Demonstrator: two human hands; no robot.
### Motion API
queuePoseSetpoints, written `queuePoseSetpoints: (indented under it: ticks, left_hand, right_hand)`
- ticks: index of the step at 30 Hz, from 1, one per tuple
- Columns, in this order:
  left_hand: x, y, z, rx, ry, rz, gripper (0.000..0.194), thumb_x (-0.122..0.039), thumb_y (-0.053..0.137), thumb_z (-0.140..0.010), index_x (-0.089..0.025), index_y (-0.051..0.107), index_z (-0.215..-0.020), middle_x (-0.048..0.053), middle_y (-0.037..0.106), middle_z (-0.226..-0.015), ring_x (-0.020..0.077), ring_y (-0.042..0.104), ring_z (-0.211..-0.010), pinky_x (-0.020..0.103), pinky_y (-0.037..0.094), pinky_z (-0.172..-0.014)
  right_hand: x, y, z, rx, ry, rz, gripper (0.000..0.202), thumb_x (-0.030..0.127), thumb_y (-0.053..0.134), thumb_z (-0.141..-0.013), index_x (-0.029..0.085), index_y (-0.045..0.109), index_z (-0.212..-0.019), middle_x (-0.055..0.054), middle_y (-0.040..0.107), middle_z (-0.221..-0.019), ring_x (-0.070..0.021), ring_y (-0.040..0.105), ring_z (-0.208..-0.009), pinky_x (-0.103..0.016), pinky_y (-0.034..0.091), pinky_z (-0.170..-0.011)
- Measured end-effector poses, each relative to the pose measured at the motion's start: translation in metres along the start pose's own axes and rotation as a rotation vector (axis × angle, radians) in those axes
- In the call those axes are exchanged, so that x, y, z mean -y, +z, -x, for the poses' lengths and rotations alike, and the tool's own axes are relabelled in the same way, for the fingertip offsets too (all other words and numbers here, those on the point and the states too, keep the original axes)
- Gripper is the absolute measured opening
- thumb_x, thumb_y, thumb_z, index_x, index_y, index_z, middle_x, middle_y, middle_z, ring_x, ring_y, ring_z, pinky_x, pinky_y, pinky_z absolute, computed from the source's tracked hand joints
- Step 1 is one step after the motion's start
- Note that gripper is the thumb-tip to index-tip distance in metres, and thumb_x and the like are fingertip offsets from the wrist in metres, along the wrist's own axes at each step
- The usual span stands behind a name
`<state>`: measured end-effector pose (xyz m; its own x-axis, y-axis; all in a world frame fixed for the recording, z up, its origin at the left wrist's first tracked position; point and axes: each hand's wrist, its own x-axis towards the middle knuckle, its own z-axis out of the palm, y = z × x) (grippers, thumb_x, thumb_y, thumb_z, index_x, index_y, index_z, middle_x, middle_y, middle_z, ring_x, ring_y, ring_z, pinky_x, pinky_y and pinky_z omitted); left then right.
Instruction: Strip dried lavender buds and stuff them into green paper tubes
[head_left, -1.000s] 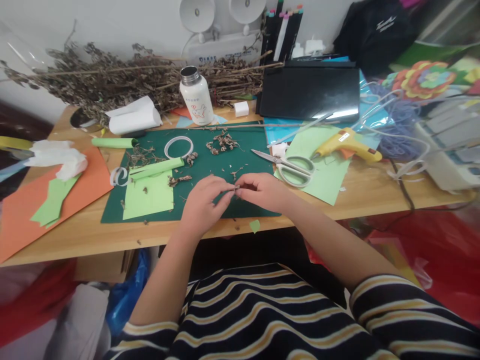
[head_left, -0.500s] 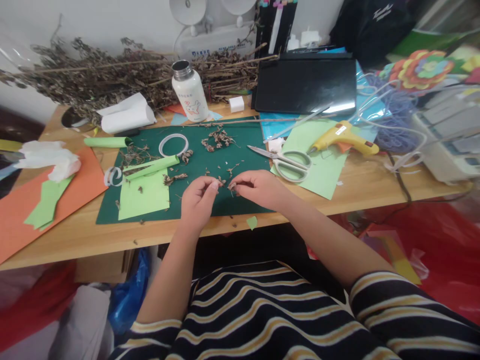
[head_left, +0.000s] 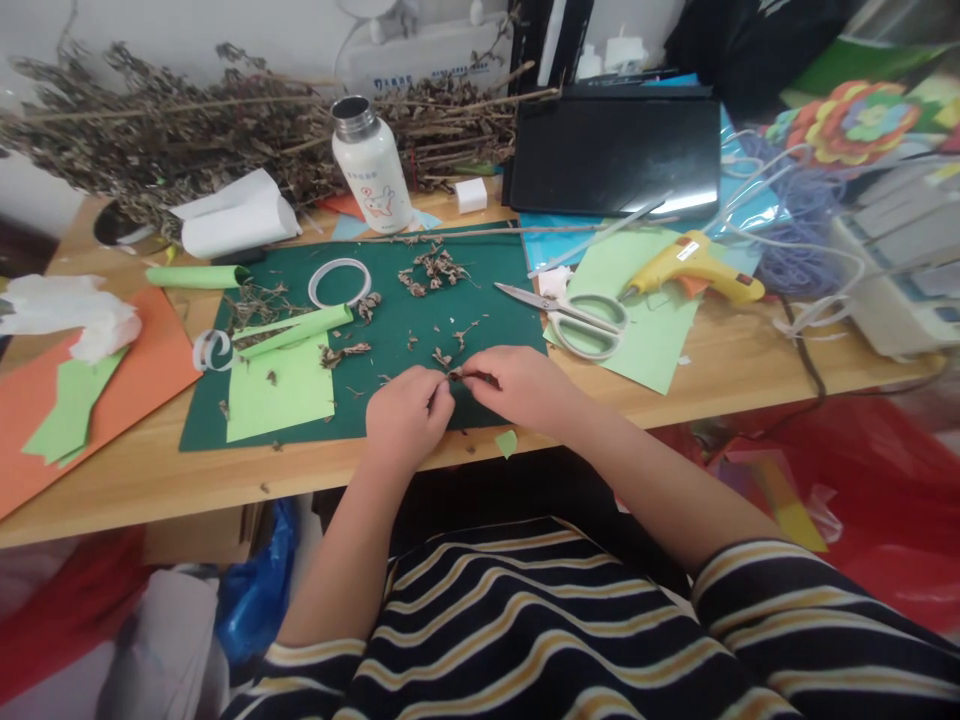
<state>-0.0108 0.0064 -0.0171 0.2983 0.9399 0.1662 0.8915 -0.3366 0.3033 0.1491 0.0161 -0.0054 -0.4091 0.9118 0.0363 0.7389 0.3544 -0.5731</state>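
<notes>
"Where is the piece you're working on?"

"Out in front of me, over the green mat (head_left: 401,325) near its front edge: a small scrap of dried leaf (head_left: 454,376)."

"And your hold on it?"

"Narrow on both sides. My left grip (head_left: 409,412) has thumb and forefinger drawn together at one end of it, and my right grip (head_left: 519,388) pinches it from the other (my own fingers cover so much that I can't tell its full shape)."

"What's closest to you there?"

"Some loose leaf bits (head_left: 442,357) lie on the mat just beyond my fingertips, with a larger leaf cluster (head_left: 433,270) farther back. To my right are the scissors (head_left: 556,306), blades toward the mat and handles partly over a pale green sheet (head_left: 651,350)."

"And on your left?"

"A bright green sheet (head_left: 281,400) on the mat, with a rolled green strip (head_left: 304,328) across its far part. Behind that lies a white ring (head_left: 314,285)."

"Anything past the mat?"

"A white bottle (head_left: 375,175) stands uncapped on the wooden tabletop (head_left: 300,468), in front of a heap of dried stalks (head_left: 187,140)."
</notes>
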Motion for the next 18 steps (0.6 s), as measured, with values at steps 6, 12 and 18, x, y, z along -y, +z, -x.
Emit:
queuePoseSetpoints:
  ticks: [6,12,18]
  left_hand:
    - [0.011,-0.002,-0.007,-0.123,-0.155,0.060,0.017,-0.018,0.041,-0.071,-0.019,0.051,-0.058,0.003,0.059,-0.064,0.0145,0.053,-0.063,0.025,0.038,-0.057]
    - [0.019,0.002,-0.008,-0.153,-0.176,0.215,0.018,-0.020,0.042,-0.073,-0.019,0.052,-0.058,0.000,0.059,-0.062,0.0133,0.053,-0.061,0.024,0.040,-0.056]
    - [0.016,0.003,-0.008,-0.103,-0.067,0.221,0.022,-0.026,0.043,-0.081,-0.019,0.061,-0.070,0.001,0.063,-0.069,0.0129,0.057,-0.068,0.024,0.042,-0.062]
  right_hand:
    - [-0.013,0.001,0.007,-0.043,0.067,0.176,0.026,0.022,0.039,-0.085,0.016,0.065,-0.087,-0.008,0.065,-0.084,-0.0186,0.056,-0.081,-0.028,0.035,-0.069]
    - [-0.029,-0.005,0.003,-0.099,0.045,0.211,0.030,0.020,0.037,-0.085,0.015,0.065,-0.094,-0.010,0.064,-0.091,-0.0204,0.055,-0.084,-0.031,0.037,-0.073]
    - [-0.023,-0.011,-0.004,-0.118,0.095,-0.006,0.021,0.023,0.044,-0.081,0.018,0.065,-0.084,-0.005,0.063,-0.084,-0.0142,0.054,-0.074,-0.026,0.037,-0.068]
